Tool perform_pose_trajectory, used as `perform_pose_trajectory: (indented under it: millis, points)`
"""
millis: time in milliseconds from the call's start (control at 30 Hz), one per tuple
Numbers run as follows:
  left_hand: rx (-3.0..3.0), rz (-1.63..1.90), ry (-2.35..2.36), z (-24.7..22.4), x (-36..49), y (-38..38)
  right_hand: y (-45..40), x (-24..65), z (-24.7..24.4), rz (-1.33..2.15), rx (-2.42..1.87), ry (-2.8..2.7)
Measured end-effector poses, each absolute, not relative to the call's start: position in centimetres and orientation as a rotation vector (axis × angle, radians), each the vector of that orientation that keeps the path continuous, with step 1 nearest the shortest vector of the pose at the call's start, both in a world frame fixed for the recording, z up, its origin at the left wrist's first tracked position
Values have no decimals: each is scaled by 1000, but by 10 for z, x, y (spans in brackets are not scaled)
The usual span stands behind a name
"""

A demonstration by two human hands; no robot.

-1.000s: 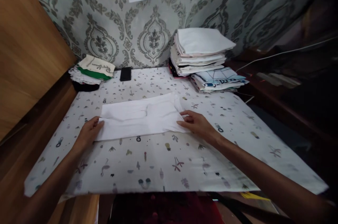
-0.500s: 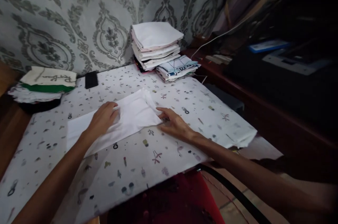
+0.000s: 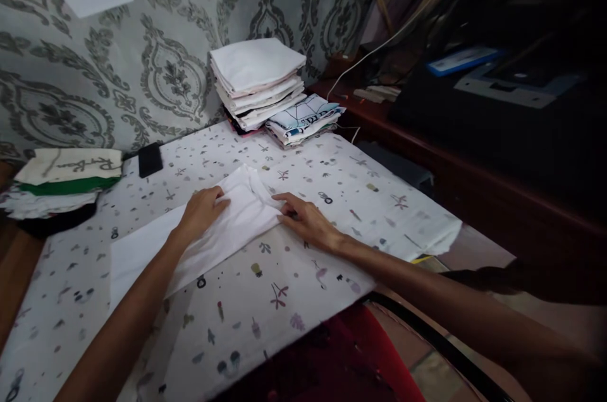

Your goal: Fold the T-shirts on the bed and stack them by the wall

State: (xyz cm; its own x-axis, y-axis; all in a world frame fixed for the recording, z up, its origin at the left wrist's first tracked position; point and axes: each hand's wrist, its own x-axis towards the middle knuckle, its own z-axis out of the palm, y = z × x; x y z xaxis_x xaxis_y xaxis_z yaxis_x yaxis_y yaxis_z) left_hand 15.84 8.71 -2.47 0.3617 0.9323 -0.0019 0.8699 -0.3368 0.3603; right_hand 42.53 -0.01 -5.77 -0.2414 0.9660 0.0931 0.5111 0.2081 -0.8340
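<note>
A white garment (image 3: 232, 215), folded into a long strip, lies slantwise across the table; its exact kind does not show. My left hand (image 3: 203, 212) rests on top of it near the middle, fingers bent and thumb apart, pressing on the fabric. At the strip's right end, my right hand (image 3: 306, 220) has its fingertips on the edge of the cloth, with the fabric between index finger and thumb. Creases run through the cloth between the two hands. My left forearm covers part of the strip's near side.
A tall stack of folded white clothes (image 3: 258, 67) stands at the back, beside a lower printed pile (image 3: 306, 121). Another folded pile (image 3: 71, 165) and a black phone (image 3: 150, 160) lie at the left. The patterned tablecloth (image 3: 227, 301) covers the table. A dark desk is right.
My left hand has slid a little toward the right end of the garment. The right hand stays at its edge, fingers slightly shifted. The camera view has turned somewhat right.
</note>
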Motion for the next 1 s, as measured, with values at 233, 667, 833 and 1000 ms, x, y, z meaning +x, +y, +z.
perform_pose_trajectory:
  millis: [233, 667, 833, 1000]
  points:
    - [2144, 533, 1587, -23, 143, 101, 4, 423, -56, 916, -1398, -1801]
    - [2333, 273, 1729, -25, 144, 90, 3, 430, -59, 888, -1372, -1834]
    - [2350, 201, 1817, -23, 147, 84, 3, 429, -61, 823, -1388, -1846]
    - [2320, 127, 1876, -20, 152, 81, 1, 428, -65, 743, -1396, -1880]
